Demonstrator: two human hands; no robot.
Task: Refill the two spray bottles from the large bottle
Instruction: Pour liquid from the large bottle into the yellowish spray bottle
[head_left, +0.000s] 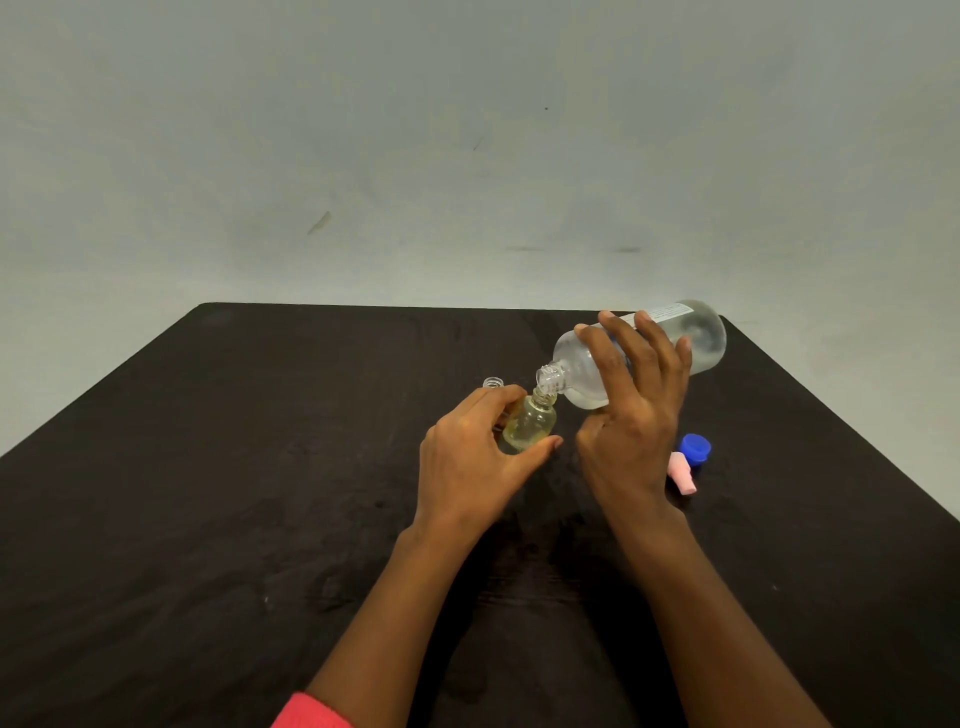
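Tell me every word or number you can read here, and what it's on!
The white label on the large bottle, tilted in the right hand: rows of tiny print, too blurred to read.
No writing shows on the small spray bottle in the left hand, the blue cap or the pink cap.
No other text is in view.
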